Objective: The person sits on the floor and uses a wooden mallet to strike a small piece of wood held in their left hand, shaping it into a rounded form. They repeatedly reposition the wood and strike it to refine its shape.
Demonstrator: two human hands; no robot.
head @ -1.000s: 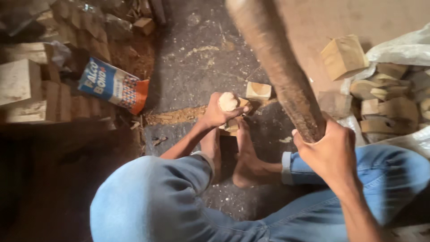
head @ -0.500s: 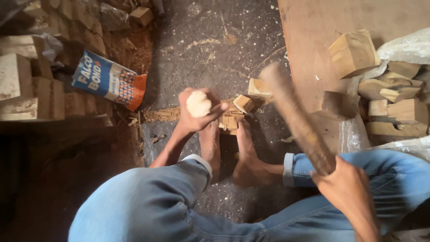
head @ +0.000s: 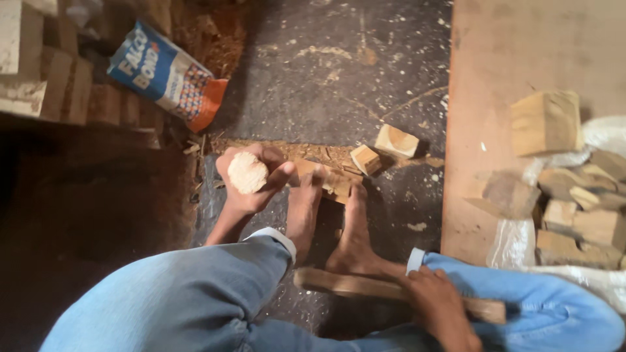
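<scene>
Two full grips: left hand (head: 251,186) around pale round wood piece (head: 247,173), right hand (head: 440,306) clamped on wooden stick (head: 345,284).

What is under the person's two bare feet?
A flat piece of light wood lies under the toes of both feet, on the dark floor. Its ends stick out; the middle is covered. The left hand holds a round peg beside it.

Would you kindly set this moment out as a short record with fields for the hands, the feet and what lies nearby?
Left hand: gripping an upright tool by its pale, frayed round top
Right hand: holding a wooden club level across the lap
Feet: bare, resting against a wood piece on the dark floor
Nearby: two small wood blocks; pile of wood chunks on the right; printed bag upper left
</scene>
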